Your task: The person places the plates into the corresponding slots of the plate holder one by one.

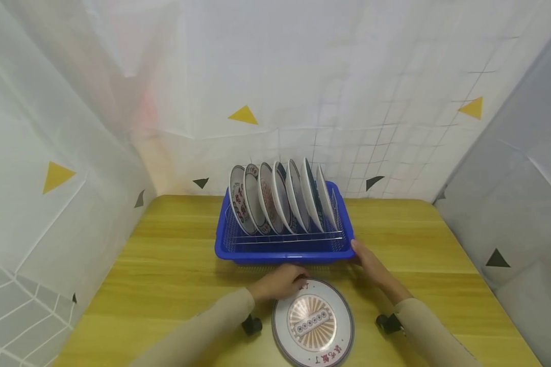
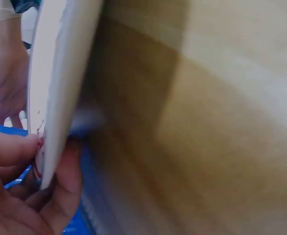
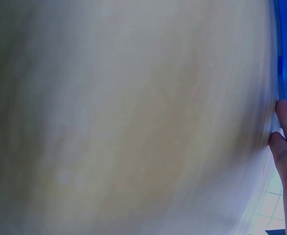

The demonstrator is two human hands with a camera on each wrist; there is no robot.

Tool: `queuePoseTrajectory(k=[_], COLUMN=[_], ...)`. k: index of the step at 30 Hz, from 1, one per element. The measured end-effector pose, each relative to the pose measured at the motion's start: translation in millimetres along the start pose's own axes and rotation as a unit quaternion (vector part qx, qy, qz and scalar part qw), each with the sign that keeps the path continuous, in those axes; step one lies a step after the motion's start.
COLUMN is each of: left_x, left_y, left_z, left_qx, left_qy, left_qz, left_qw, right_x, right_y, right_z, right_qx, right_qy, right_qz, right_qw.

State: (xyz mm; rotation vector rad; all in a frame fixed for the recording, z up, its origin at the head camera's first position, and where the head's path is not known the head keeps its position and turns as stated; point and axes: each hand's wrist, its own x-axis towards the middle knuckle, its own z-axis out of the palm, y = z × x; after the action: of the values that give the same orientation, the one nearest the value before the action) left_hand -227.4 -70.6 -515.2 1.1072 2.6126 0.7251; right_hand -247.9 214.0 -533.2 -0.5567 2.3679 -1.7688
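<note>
My left hand [image 1: 281, 282] pinches the far edge of a round white plate [image 1: 313, 323] with a grey rim, a sunburst centre and red characters. In the left wrist view the thumb [image 2: 16, 149] lies on the printed face and the curled fingers are behind the edge. My right hand [image 1: 369, 262] touches the front right corner of a blue basket [image 1: 284, 256]. In the right wrist view two nearly straight fingers [image 3: 286, 159] rest by the basket's side; the rest of that hand is out of frame.
Several patterned plates [image 1: 268, 199] stand on edge in the wire rack [image 1: 284, 239] inside the basket. The basket sits on a yellow wood-grain table [image 1: 174, 265]. White sheeting [image 1: 275, 66] with yellow and dark triangles hangs behind and at both sides.
</note>
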Motion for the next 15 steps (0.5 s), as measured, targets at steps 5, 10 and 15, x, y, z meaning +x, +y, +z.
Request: queuePoseTrajectory(k=[5, 10, 15], left_x=[2.5, -0.2, -4.1], left_y=[3.5, 14.9, 39.8], left_z=[-11.1, -21.0, -47.2], left_qx=[-0.036, -0.051, -0.051], left_qy=[-0.018, -0.038, -0.038], left_qz=[0.008, 0.032, 0.084], left_qw=[0.9991, 0.9975, 0.9944], right_x=[0.0, -0.7, -0.1], right_y=[1, 1, 3], right_z=[0, 1, -1], right_qx=[-0.006, -0.010, -0.006], right_qy=[-0.001, 0.001, 0.004], right_qz=[-0.002, 0.007, -0.012], right_qw=[1.0000, 0.9999, 0.9999])
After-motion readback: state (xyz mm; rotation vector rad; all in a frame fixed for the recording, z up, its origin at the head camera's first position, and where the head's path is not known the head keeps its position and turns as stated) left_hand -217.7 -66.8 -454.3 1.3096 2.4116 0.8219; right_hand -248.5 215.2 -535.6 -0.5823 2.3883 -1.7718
